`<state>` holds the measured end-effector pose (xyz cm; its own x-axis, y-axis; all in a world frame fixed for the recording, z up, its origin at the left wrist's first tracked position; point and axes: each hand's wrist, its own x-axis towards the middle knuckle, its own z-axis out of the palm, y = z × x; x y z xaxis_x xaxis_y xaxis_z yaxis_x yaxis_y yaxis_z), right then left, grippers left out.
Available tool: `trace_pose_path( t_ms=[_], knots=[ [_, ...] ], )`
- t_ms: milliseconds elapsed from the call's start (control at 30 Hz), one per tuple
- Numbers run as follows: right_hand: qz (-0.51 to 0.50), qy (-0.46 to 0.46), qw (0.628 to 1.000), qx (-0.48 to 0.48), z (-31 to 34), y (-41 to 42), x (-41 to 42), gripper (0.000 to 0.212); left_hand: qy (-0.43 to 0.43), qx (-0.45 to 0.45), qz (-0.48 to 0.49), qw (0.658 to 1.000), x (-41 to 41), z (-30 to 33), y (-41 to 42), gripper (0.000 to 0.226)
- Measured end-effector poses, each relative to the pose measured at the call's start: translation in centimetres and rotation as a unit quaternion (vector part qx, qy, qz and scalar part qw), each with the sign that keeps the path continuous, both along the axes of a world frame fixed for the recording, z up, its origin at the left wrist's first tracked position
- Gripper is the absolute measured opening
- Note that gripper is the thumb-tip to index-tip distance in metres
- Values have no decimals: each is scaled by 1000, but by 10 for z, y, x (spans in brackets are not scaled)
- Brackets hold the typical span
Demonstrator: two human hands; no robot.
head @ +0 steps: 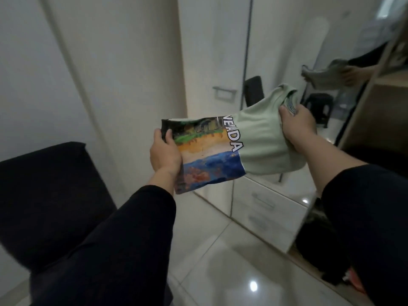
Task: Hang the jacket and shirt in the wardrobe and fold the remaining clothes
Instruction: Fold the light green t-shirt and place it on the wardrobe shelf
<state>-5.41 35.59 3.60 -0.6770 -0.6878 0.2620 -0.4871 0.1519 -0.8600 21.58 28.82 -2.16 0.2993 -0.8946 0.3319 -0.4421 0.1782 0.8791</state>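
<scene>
A folded pale green T-shirt (260, 138) with a colourful landscape print and white lettering is held up in the air between both hands. My left hand (165, 153) grips its printed end, thumb on top. My right hand (298, 127) clutches the plain green collar end, close to the open wardrobe (373, 107) on the right. Both arms wear black sleeves. The shirt's underside is hidden.
A dark upholstered seat (48, 195) stands at the lower left. White closed wardrobe doors (132, 62) with a metal handle (224, 92) fill the background. A mirrored door (309, 51) reflects the room and a black stool. Dark items lie at the wardrobe's bottom (313, 246). Glossy floor tiles (231, 272) lie below.
</scene>
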Motion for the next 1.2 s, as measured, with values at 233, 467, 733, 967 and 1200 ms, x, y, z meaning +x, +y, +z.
trace_pose_path(
  t_ms=[233, 467, 733, 967, 1200],
  knots=[
    [-140, 24, 990, -24, -21, 83, -149, 41, -16, 8, -102, 995, -179, -10, 14, 29],
    [-269, 3, 963, 8, -60, 160, -257, 39, -65, 14, -206, 976, -327, -29, 39, 29],
    [-360, -27, 932, 27, -113, 190, -342, 38, -109, 51, -288, 950, -452, -77, 40, 29],
    [-425, -36, 900, 87, -157, 205, -403, 46, -114, 90, -369, 918, -539, -132, 41, 32],
    [-438, -93, 886, 121, -233, 198, -452, 50, -177, 141, -392, 892, -607, -191, 23, 43]
  ],
)
